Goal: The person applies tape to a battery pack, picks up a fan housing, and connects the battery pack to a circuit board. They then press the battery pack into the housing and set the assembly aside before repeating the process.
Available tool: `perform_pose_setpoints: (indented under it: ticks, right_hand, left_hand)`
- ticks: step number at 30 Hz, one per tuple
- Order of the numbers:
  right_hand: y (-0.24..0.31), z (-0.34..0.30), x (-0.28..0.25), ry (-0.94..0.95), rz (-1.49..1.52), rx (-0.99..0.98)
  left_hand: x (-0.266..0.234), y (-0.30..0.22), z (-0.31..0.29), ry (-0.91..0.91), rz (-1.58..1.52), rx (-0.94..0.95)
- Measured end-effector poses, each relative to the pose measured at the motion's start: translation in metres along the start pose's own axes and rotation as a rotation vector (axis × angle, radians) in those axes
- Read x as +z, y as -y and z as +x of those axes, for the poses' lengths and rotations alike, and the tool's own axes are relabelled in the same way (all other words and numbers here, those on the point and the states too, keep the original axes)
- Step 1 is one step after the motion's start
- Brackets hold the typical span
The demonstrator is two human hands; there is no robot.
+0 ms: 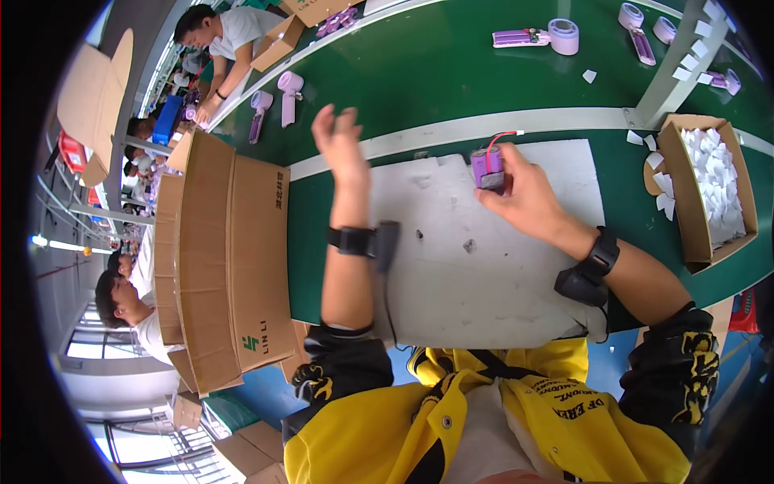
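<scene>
In my right hand (532, 192) is a purple battery pack (486, 161), gripped between thumb and fingers over the far part of a pale grey mat (435, 282). A dark grey patch marks the pack's lower end. From its top run red wires (501, 135) to a small white connector. My left hand (340, 147) is raised near the mat's far left corner, empty, with its fingers apart. Beyond that hand, two lavender handheld fans (288, 98) rest on the green bench (419, 68).
A large cardboard carton (258, 234) stands left of the mat. To the right, a small cardboard box (695, 242) holds white paper pieces, with several scattered beside it. A metal post (666, 81) rises from the bench rail. More fans (563, 37) lie beyond. A co-worker (242, 32) leans over the bench.
</scene>
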State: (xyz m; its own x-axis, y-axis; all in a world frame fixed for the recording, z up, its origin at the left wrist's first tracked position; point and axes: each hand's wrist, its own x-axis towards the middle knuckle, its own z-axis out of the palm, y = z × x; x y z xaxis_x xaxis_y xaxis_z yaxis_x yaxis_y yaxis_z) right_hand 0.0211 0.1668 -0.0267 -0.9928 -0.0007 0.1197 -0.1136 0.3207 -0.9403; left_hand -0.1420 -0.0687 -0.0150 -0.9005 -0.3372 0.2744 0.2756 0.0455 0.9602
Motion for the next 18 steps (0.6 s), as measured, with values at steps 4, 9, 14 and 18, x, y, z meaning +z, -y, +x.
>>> perform_pose_setpoints:
  ticks: [4,9,14,18]
  right_hand:
    - [0.01,0.0,0.008,0.029,-0.063,-0.025]
    - [0.008,0.004,0.011,0.051,-0.071,-0.044]
    - [0.018,0.008,0.012,0.025,-0.141,-0.02]
    - [0.025,0.014,0.01,0.092,-0.127,0.004]
  left_hand:
    - [-0.086,0.045,0.113,-0.193,0.458,-0.081]
    - [-0.125,0.079,0.18,-0.131,1.203,0.113]
    - [-0.141,0.078,0.243,0.0,1.348,0.09]
    - [-0.155,0.077,0.271,0.109,1.483,0.095]
